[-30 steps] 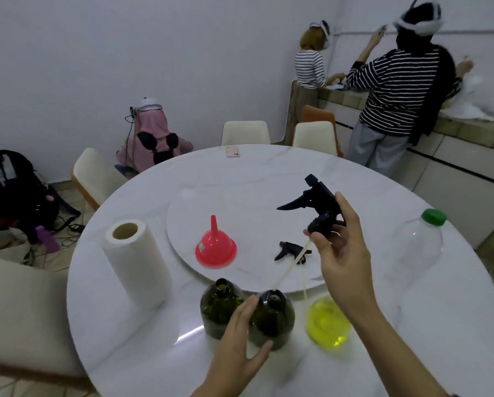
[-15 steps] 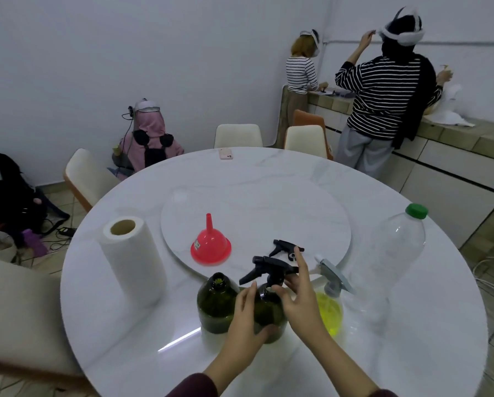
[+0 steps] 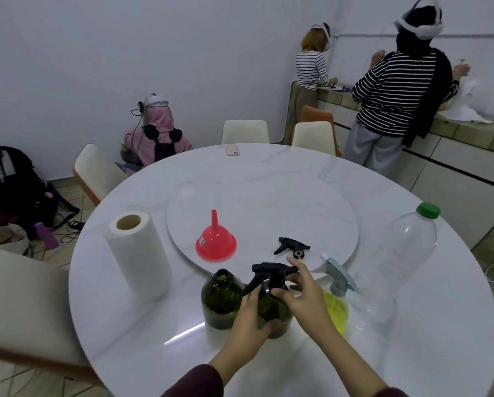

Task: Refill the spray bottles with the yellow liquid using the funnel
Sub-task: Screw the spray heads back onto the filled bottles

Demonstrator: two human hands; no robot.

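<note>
White marble table [image 3: 412, 353], both hands' fingers clamped on green spray bottle [image 3: 271, 310] and its nozzle.

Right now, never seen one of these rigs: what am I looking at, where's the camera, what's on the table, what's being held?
No machine here: a person works with two bare hands. There is only one view, from a wide-angle camera worn on the head, looking forward and down.

The left hand grips a dark green bottle by its body. The right hand has its fingers at the collar of the black spray head sitting on that bottle's neck.

On the round white table also stand a second green bottle with an open neck, a clear spray bottle holding yellow liquid, a large clear bottle with a green cap, and a paper towel roll. A red funnel, mouth down, and a loose black spray head lie on the turntable. Other people work in the background.
</note>
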